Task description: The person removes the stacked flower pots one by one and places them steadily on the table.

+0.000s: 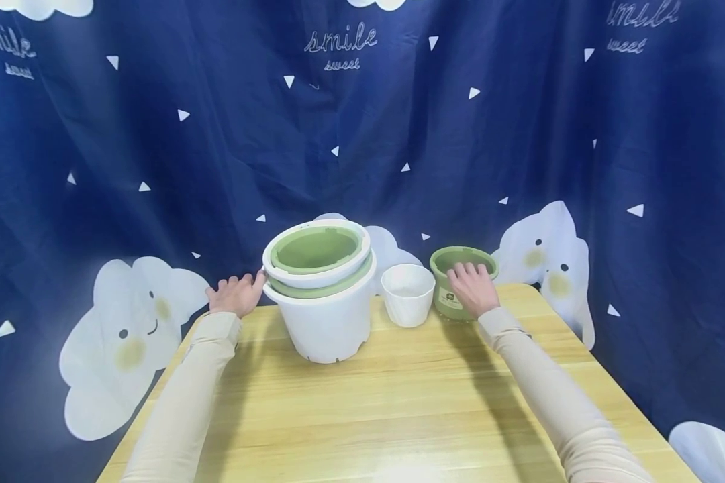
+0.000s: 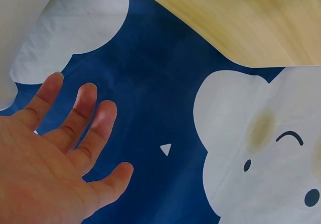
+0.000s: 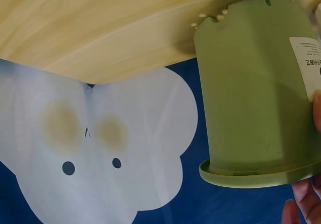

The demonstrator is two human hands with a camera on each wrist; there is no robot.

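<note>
On the table's left half stands a nested stack of white and green flowerpots (image 1: pixel 329 325), with a green pot (image 1: pixel 317 249) innermost. Beside the stack's rim is my left hand (image 1: pixel 237 295), its thumb side close to or touching the rim. The left wrist view shows this hand (image 2: pixel 60 153) with fingers spread and nothing held. My right hand (image 1: pixel 474 290) grips the rim of a small green flowerpot (image 1: pixel 450 302), which stands upright. One digit lies against the pot's outer wall (image 3: pixel 251 93) by its white label; other fingertips (image 3: pixel 303 199) reach past the rim.
A small white fluted pot (image 1: pixel 407 295) stands between the stack and the green pot. Pale crumbs (image 3: pixel 220 15) lie around the green pot's base. The wooden table (image 1: pixel 362 416) ends just behind the pots, before a blue curtain (image 1: pixel 362 134) with clouds.
</note>
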